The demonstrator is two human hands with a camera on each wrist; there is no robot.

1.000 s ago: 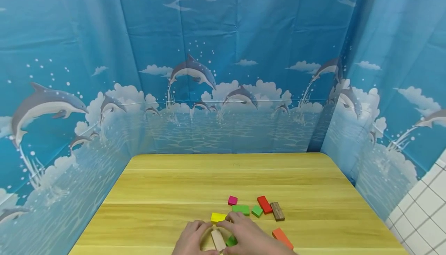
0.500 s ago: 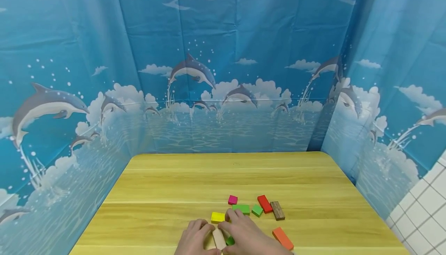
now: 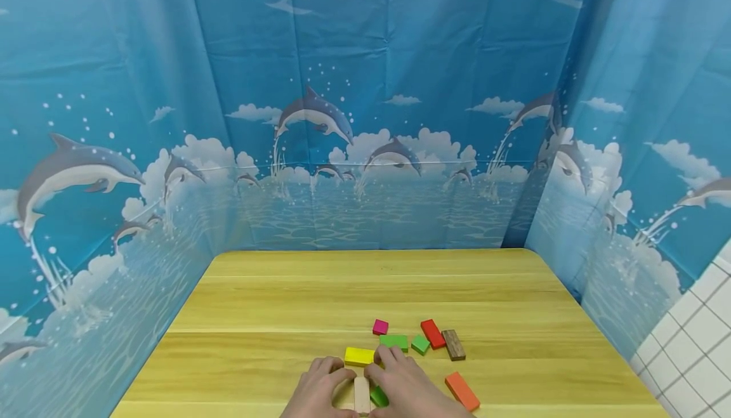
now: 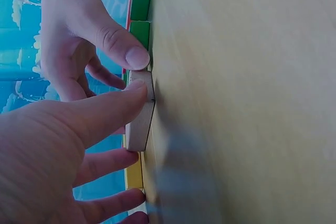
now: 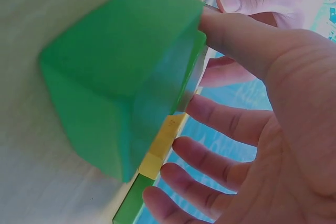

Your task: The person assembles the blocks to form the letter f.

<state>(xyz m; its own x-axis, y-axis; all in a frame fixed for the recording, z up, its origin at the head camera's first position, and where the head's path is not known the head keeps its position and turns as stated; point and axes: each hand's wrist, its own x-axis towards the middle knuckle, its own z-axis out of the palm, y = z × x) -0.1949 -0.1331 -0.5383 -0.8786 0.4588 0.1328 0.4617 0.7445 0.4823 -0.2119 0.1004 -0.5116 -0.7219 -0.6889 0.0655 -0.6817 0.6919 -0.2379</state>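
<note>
A pale wooden block [image 3: 362, 395] lies at the front of the table between my two hands, its long side pointing away from me. My left hand [image 3: 321, 389] holds it from the left; in the left wrist view its thumb [image 4: 135, 94] lies on the near part of the block [image 4: 138, 135] and the index fingertip meets the far end. From the right, my right hand [image 3: 407, 387] grips the same block with thumb and index finger, the thumb at its near end. A green block [image 3: 378, 396] sits under the right hand, large and close in the right wrist view.
A yellow block [image 3: 359, 356] lies just beyond the hands. Farther out are a long green block [image 3: 394, 342], a small green one [image 3: 420, 344], a magenta cube [image 3: 380, 326], a red block [image 3: 433, 334] and a brown block [image 3: 454, 345]. An orange block [image 3: 462, 391] lies right.
The pale block has turned from a slant to nearly straight away from me. Both hands have shifted slightly with it, staying at its sides. The other blocks keep their places.
</note>
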